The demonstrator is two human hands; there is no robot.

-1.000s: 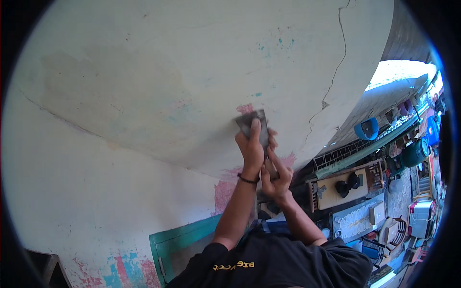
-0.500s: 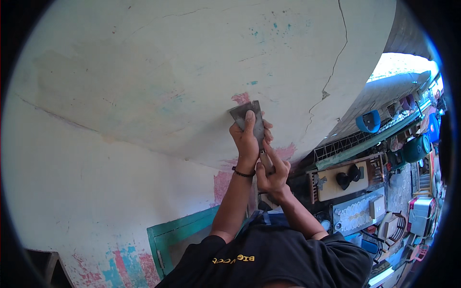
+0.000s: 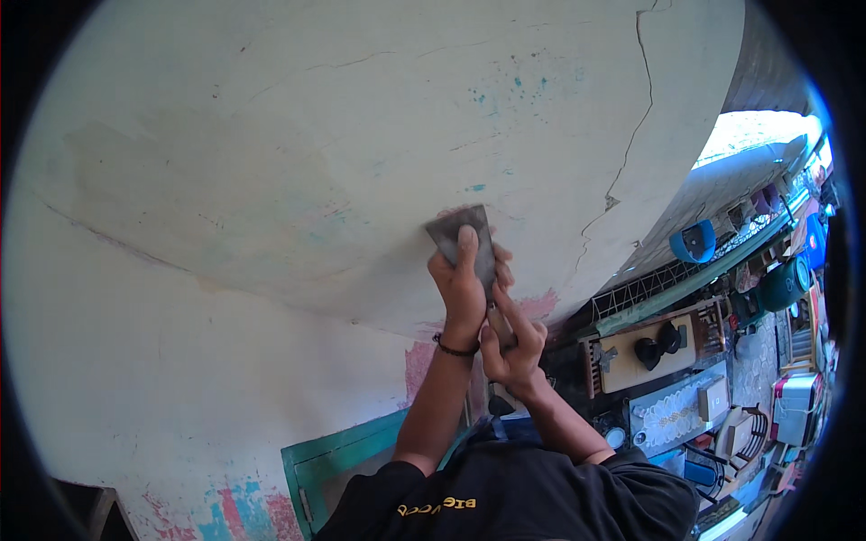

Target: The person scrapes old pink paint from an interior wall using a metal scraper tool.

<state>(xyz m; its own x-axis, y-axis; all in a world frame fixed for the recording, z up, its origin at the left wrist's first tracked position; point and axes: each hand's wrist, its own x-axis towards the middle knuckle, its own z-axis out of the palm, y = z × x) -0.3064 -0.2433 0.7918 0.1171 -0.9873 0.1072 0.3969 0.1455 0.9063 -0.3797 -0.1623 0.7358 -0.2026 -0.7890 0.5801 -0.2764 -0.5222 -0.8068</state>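
Note:
A flat grey scraper (image 3: 467,236) with a wide blade lies against the pale painted wall (image 3: 298,153). My left hand (image 3: 462,293) grips its blade, the thumb pressed along the face and the fingers behind it. Lower down, my right hand (image 3: 516,341) is closed round the handle (image 3: 499,326), with some fingers stretched up along the tool. The blade's top edge covers most of a small pink paint patch (image 3: 456,213). Another pink patch (image 3: 539,305) shows to the right of my hands.
A long crack (image 3: 642,99) runs down the wall at the right. Below left is a green frame (image 3: 347,442), with pink and blue paint remains (image 3: 244,505) beside it. Off to the right stand a wooden bench (image 3: 645,352), a cloth-covered table (image 3: 667,410) and a chair (image 3: 749,433).
The scraper and both hands have shifted slightly down the wall, and the blade has tilted a little. The pink patch above the blade shows less than before. Both hands keep their hold.

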